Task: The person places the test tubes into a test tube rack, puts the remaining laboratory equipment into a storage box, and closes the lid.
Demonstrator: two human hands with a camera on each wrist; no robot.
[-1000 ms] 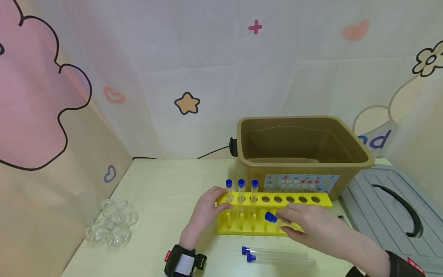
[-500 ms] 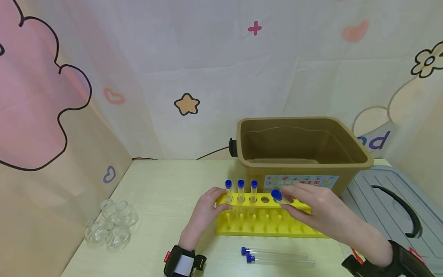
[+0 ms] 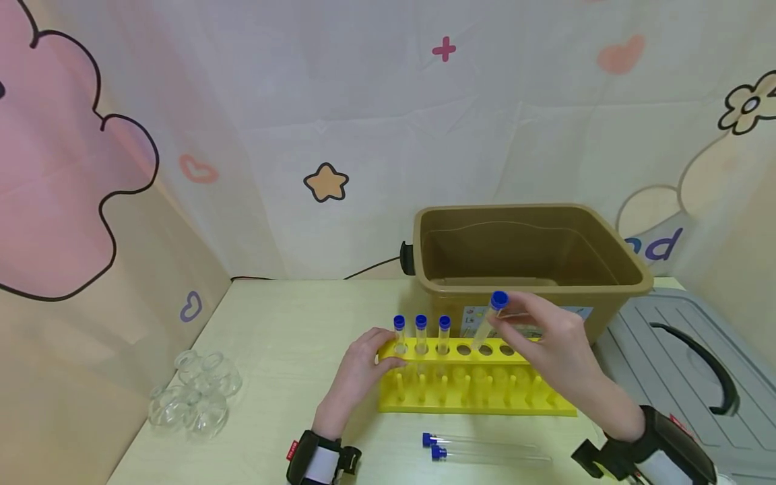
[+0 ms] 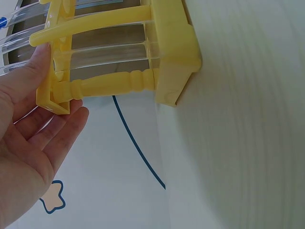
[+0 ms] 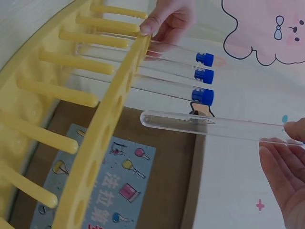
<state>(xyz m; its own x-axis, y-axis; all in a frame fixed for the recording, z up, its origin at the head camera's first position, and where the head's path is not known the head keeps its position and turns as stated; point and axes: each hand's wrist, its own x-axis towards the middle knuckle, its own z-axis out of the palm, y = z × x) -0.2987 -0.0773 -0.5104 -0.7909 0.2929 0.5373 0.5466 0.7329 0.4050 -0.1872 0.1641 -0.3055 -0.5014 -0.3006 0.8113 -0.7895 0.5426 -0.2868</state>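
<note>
My left hand [image 3: 358, 367] grips the left end of a yellow test tube rack [image 3: 479, 409], thumb and fingers on either side of its upper bar in the left wrist view. In the rack's leftmost holes stand three clear test tubes with blue caps [image 3: 421, 331]. Above the rack, my right hand [image 3: 554, 343] pinches another blue-capped test tube [image 3: 485, 330] near its cap, slightly tilted. In the right wrist view, this tube's rounded end [image 5: 152, 119] is apart from the upper bar [image 5: 97, 143]. Two capped test tubes [image 3: 491, 450] lie on the table in front.
A brown bin [image 3: 533, 289] with a printed label stands right behind the rack. On the right lies a grey lid [image 3: 667, 364] with a black handle. Several round glass flasks [image 3: 197, 391] cluster at the table's left side. A patterned cloth [image 3: 364, 121] hangs behind.
My right hand has lifted its test tube from in front of the rack to above it, turning the tube from slanted to nearly upright. My left hand has stayed on the rack.
</note>
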